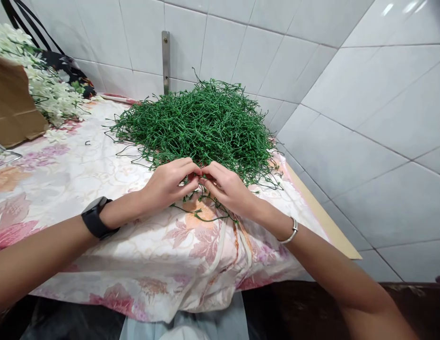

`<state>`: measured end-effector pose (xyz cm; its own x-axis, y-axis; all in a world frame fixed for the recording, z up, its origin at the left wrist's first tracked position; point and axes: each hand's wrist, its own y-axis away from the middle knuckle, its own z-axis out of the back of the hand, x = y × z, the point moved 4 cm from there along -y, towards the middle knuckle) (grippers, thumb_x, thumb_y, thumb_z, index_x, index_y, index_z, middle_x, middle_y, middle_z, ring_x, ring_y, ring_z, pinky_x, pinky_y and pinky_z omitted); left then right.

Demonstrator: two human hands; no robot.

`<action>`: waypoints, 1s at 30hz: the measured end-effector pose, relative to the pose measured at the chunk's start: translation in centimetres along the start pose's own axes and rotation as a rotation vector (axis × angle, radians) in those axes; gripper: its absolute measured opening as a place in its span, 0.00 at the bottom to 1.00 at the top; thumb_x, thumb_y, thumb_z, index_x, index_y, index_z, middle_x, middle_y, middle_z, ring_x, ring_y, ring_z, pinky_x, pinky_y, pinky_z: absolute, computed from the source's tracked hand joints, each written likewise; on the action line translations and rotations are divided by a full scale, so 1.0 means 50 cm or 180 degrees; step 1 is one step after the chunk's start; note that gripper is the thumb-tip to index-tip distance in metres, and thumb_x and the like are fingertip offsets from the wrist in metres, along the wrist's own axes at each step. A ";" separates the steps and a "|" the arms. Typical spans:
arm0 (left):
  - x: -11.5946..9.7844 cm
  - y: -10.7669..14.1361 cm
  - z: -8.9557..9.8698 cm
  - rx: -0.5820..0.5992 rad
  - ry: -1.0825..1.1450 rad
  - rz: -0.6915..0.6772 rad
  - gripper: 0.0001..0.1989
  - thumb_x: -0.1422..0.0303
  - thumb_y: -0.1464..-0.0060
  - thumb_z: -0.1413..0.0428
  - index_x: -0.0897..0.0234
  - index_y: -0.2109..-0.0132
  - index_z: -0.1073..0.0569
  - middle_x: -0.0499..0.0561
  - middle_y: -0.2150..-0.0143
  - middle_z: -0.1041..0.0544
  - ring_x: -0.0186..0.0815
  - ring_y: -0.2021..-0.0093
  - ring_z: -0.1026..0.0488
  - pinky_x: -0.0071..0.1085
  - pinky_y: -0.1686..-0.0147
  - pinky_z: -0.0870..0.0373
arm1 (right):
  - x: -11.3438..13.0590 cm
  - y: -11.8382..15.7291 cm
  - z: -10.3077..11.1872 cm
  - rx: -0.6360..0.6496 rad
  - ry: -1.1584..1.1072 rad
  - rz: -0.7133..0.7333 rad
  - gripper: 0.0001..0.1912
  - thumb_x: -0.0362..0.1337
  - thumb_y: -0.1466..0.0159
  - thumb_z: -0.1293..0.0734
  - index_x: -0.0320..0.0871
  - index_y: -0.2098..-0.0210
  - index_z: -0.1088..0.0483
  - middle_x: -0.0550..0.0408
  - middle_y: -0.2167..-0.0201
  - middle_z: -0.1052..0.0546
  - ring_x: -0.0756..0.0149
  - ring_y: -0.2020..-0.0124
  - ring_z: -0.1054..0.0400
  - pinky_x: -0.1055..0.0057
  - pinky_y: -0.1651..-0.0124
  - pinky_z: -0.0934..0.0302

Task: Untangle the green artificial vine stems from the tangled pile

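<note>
A big heap of thin green artificial flower stems lies on the floral cloth, against the tiled wall. At the heap's front edge, my left hand and my right hand meet fingertip to fingertip. Both pinch a green stem, part of which loops down below them over the cloth. The exact spot they grip is hidden by the fingers. A black watch is on my left wrist and a pale bracelet on my right.
White artificial flowers are piled at the far left beside a brown cardboard piece. A metal strip is fixed to the back wall. Tiled walls bound the back and right. A tan board edge shows at the right.
</note>
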<state>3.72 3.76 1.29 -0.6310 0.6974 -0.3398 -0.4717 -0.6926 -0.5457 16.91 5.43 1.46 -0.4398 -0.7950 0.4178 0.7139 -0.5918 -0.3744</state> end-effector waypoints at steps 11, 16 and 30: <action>-0.008 -0.007 0.013 0.0114 0.0496 -0.0160 0.07 0.66 0.44 0.53 0.66 0.63 0.35 0.52 0.62 0.36 0.31 0.62 0.37 0.27 0.61 0.39 | 0.008 -0.002 0.015 0.0082 -0.0019 0.0405 0.09 0.34 0.36 0.47 0.37 0.60 0.39 0.54 0.69 0.36 0.72 0.67 0.42 0.73 0.62 0.45; -0.004 -0.011 0.018 0.0171 0.0694 -0.0178 0.07 0.66 0.44 0.54 0.66 0.64 0.35 0.52 0.62 0.35 0.32 0.60 0.37 0.27 0.61 0.39 | 0.012 -0.002 0.019 0.0208 -0.0186 0.0384 0.10 0.35 0.36 0.46 0.37 0.61 0.38 0.54 0.69 0.35 0.72 0.67 0.42 0.74 0.63 0.45; 0.001 -0.014 0.023 0.0543 0.1412 0.0102 0.09 0.64 0.46 0.51 0.64 0.68 0.29 0.49 0.60 0.28 0.34 0.58 0.34 0.31 0.56 0.39 | 0.013 -0.003 0.035 0.0308 -0.1159 -0.0093 0.13 0.38 0.37 0.46 0.38 0.73 0.36 0.59 0.76 0.37 0.77 0.74 0.44 0.77 0.71 0.49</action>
<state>3.33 4.05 2.52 -0.3404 0.6608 -0.6689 -0.5742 -0.7095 -0.4086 17.46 5.24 3.21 -0.2507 -0.6681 0.7006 0.7596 -0.5843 -0.2855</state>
